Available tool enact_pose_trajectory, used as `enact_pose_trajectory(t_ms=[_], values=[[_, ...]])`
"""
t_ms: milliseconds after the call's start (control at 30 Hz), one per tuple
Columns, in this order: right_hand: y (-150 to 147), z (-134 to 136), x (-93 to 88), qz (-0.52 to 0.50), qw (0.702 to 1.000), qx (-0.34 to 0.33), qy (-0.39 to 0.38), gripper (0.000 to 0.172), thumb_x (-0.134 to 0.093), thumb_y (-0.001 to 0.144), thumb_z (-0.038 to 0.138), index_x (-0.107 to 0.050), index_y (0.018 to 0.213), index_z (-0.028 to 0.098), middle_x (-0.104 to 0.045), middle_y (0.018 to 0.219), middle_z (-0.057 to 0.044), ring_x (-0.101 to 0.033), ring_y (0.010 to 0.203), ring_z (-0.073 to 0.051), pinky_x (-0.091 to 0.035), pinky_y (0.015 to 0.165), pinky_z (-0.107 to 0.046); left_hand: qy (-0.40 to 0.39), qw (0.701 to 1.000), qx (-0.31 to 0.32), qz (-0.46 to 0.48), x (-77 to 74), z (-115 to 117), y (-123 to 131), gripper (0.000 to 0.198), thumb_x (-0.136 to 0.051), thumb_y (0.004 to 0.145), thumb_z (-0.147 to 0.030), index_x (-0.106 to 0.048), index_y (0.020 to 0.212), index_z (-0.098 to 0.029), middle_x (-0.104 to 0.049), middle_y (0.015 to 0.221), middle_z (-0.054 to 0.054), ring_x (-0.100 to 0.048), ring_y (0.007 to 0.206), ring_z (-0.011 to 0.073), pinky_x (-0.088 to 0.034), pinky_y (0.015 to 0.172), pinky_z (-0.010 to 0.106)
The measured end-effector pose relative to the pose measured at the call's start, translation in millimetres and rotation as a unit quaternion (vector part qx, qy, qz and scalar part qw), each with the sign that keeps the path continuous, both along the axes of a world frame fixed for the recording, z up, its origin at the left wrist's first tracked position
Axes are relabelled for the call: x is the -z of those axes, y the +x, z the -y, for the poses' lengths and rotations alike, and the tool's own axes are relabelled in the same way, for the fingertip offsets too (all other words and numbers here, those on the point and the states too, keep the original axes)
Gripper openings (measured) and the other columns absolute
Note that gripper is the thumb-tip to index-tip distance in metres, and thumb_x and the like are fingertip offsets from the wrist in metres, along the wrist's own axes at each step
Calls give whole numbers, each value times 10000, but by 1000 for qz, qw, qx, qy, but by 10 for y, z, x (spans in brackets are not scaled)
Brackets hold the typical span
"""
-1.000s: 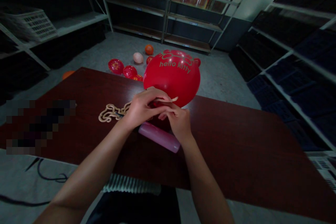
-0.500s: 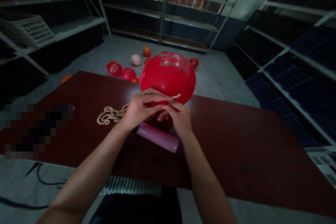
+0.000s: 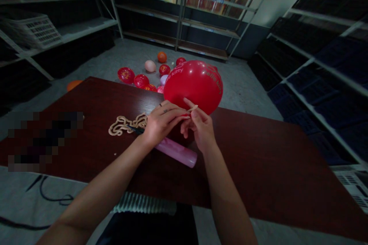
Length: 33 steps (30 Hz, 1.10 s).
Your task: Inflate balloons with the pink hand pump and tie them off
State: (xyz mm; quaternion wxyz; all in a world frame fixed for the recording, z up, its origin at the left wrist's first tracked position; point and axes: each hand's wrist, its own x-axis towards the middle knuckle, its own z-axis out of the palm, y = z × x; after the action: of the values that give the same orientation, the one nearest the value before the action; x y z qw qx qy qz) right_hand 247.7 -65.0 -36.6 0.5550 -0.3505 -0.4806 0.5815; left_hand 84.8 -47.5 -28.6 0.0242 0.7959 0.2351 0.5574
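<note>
A large inflated red balloon with "hello kitty" lettering stands beyond my hands, its neck toward me. My left hand is closed, thumb and fingers pinched at the balloon's neck, which they mostly hide. Closed as well, my right hand pinches a short beige string at the neck; its index finger points toward the balloon. Whether the string is wound round the neck cannot be made out. Under the hands lies a pink-purple cylinder. Left of it are a heap of beige cord and a dark slim tool, partly hidden.
The dark brown table spans the front. Several small balloons, among them a red one and an orange one, lie on the floor beyond. Shelving surrounds the area. A blurred patch covers something at the table's left.
The red balloon has turned and shifted right, uncovering more small balloons behind. Both hands moved slightly right; the right index finger has lifted away, and the left hand now lies flatter over the neck.
</note>
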Motion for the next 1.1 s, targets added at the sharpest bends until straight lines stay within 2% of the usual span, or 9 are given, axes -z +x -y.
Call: enact_pose_trajectory(t_ms=[100, 233, 400, 633, 767, 867, 967, 1033, 1100], values=[[-37, -6, 13, -41, 999, 26, -2, 346, -716, 837, 533, -751, 1068, 277, -551, 492, 86, -457, 383, -71, -311, 353, -198, 10, 999, 10, -33, -9, -6, -11, 111, -644, 988, -184, -731, 1055, -170, -742, 961, 68, -677, 878, 194, -526, 802, 330], [-44, -31, 9, -95, 995, 38, 13, 285, -773, 787, 542, -720, 850, 269, -578, 581, 79, -390, 405, -42, -291, 384, -203, -2, 999, 37, -18, -40, -32, -25, 117, -660, 979, -199, -747, 1054, -180, -752, 979, 73, -688, 890, 195, -536, 819, 334], [-36, -20, -23, -92, 994, 39, 38, 318, -730, 822, 577, -638, 828, 273, -503, 556, 82, -388, 446, -67, -308, 435, -214, -48, 997, 54, 36, -35, -62, -35, 117, -695, 960, -231, -783, 1034, -210, -765, 963, 72, -705, 871, 191, -557, 804, 322], [64, -27, -81, -61, 992, 106, 33, 393, -664, 832, 641, -513, 833, 279, -450, 639, 59, -379, 503, -95, -339, 462, -240, -114, 987, 47, 99, -62, -95, -63, 126, -738, 933, -303, -804, 934, -195, -773, 889, 70, -711, 816, 183, -553, 776, 306], [96, -19, -77, -102, 991, 72, 51, 331, -680, 856, 543, -525, 777, 262, -458, 647, 50, -423, 533, -97, -373, 495, -237, -156, 979, 19, 131, -35, -149, -83, 125, -778, 897, -332, -811, 888, -211, -777, 854, 53, -709, 773, 182, -550, 746, 301], [79, 3, -70, -84, 993, 37, 75, 297, -659, 891, 465, -549, 725, 245, -510, 656, 33, -505, 587, -109, -420, 536, -243, -192, 966, -11, 173, 25, -216, -84, 107, -817, 859, -320, -818, 869, -214, -781, 854, 48, -711, 792, 185, -545, 782, 303], [42, 9, -53, -11, 998, 20, 55, 267, -636, 902, 451, -599, 743, 241, -606, 693, 18, -565, 617, -119, -452, 558, -250, -264, 927, -20, 264, 82, -290, -54, 85, -856, 809, -276, -822, 840, -204, -778, 838, 38, -700, 777, 165, -531, 765, 271], [8, -6, -19, 65, 997, 15, 38, 262, -628, 897, 467, -649, 775, 237, -683, 765, 1, -598, 642, -121, -469, 572, -251, -334, 875, -16, 351, 114, -327, -8, 84, -863, 791, -259, -816, 800, -190, -747, 751, 18, -650, 661, 126, -507, 657, 231], [-32, -30, 41, 151, 988, 8, 37, 257, -639, 880, 477, -707, 827, 235, -737, 843, -13, -636, 692, -131, -498, 614, -259, -406, 809, -3, 425, 140, -340, 56, 113, -857, 792, -266, -800, 760, -174, -647, 593, -24, -511, 485, 76, -408, 486, 197]])
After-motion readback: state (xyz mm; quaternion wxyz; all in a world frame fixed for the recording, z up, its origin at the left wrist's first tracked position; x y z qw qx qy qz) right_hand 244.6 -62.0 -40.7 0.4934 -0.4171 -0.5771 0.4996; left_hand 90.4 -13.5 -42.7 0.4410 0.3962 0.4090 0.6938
